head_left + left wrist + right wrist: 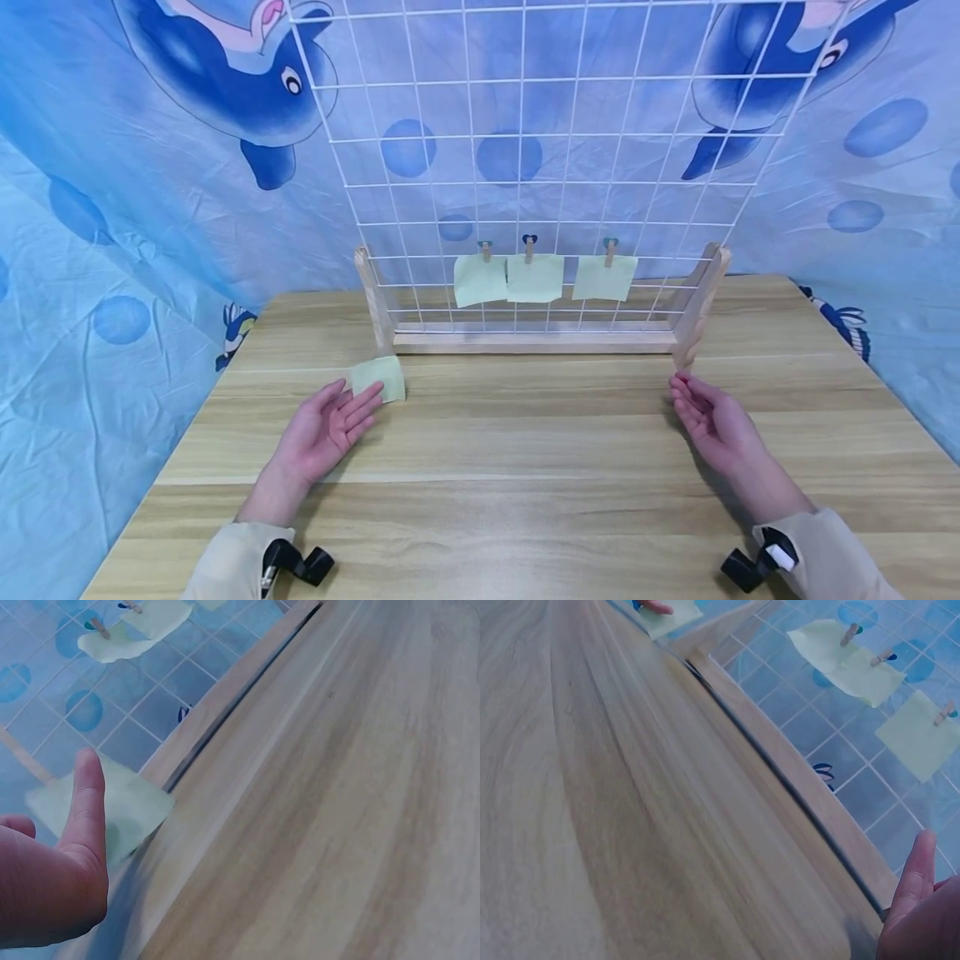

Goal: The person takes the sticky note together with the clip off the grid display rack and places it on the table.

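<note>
My left hand (324,435) is palm up, its fingers loosely extended. Its fingertips overlap a pale green paper square (390,379) beside the rack's left foot; whether they touch it is unclear. In the left wrist view, one straight finger crosses in front of this paper square (139,810). By the rack's right foot, my right hand (718,425) pinches a small red thing (682,377) between thumb and fingertip; its shape is mostly hidden. Several small wooden clothespins (530,250) hold three pale green paper squares (604,282) on the white wire grid (521,182).
Wooden side pieces (701,292) and a crossbar (536,342) support the grid at the back of the wood-grain table (495,475). Behind it hangs a blue cloth (202,212) with dolphin pictures.
</note>
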Demonstrator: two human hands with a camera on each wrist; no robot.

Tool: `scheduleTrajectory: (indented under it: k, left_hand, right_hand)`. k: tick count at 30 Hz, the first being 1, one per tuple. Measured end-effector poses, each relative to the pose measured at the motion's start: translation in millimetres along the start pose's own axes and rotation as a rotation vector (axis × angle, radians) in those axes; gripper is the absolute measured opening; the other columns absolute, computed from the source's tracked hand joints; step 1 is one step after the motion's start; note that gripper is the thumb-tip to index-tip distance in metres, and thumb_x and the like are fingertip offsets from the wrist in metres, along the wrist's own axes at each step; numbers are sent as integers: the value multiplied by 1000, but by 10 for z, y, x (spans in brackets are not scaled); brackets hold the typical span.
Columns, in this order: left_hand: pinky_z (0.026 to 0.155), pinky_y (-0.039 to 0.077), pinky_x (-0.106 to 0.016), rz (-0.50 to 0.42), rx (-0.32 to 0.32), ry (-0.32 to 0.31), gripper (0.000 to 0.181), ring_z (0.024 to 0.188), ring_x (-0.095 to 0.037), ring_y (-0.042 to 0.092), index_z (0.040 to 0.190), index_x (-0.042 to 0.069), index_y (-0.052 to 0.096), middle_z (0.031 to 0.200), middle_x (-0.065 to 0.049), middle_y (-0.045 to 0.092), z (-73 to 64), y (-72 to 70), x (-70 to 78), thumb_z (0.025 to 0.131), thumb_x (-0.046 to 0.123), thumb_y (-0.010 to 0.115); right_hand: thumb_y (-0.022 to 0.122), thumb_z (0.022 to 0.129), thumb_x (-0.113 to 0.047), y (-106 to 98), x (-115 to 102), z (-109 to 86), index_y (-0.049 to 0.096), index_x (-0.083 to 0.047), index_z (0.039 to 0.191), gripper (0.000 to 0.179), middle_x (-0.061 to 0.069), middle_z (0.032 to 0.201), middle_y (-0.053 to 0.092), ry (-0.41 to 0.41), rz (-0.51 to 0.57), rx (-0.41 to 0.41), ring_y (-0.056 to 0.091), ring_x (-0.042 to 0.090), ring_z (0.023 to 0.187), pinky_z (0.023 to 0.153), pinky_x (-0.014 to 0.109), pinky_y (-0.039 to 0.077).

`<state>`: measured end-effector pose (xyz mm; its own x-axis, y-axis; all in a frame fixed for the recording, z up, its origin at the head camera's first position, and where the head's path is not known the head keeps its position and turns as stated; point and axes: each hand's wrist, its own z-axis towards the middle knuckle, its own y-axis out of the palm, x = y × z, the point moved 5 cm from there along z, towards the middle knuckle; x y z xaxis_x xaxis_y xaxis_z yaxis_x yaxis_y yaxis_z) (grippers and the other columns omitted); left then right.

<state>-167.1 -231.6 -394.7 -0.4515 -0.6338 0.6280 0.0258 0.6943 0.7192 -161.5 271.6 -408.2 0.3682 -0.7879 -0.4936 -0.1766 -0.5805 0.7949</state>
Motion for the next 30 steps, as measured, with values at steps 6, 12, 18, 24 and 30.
scheduleTrajectory:
  k: [6, 12, 18, 24, 30]
  left_hand:
    - [100, 48, -31, 42, 35, 2, 54, 119, -20, 58, 140, 7, 4, 121, -12, 66, -6, -25, -3, 105, 31, 37]
    - [102, 47, -31, 74, 33, 6, 52, 120, -20, 58, 143, 5, 14, 120, -10, 66, -5, -51, -1, 105, 31, 37]
    - [102, 47, -29, 90, -29, 5, 66, 121, -19, 57, 154, 9, -7, 123, -7, 66, -12, -72, 4, 106, 32, 33]
    - [100, 48, -30, 91, -63, 11, 65, 119, -21, 58, 153, 11, -10, 124, -7, 65, -21, -78, 15, 107, 31, 31]
    - [99, 49, -32, 75, -88, 18, 66, 120, -24, 58, 153, 14, -12, 126, -9, 64, -24, -63, 29, 107, 31, 31]
  right_hand:
    - [44, 103, -16, -23, 4, 9, 66, -7, 106, 24, 6, 100, 68, -4, -3, -1, 65, 13, 91, 85, 20, 53]
    - [45, 103, -16, -43, 1, 8, 67, -8, 107, 23, 6, 100, 69, 0, -3, 12, 65, 12, 91, 85, 19, 53]
    - [44, 103, -16, -52, 0, 2, 66, -8, 108, 24, 6, 101, 69, -2, -13, -8, 65, 13, 92, 85, 20, 53]
    - [41, 104, -15, -31, -11, -1, 66, -9, 109, 26, 7, 101, 69, -11, 2, -63, 66, 14, 91, 85, 21, 53]
    - [45, 103, -17, -4, -16, 2, 63, -12, 114, 22, 7, 103, 70, -21, -9, -62, 66, 13, 90, 85, 21, 54]
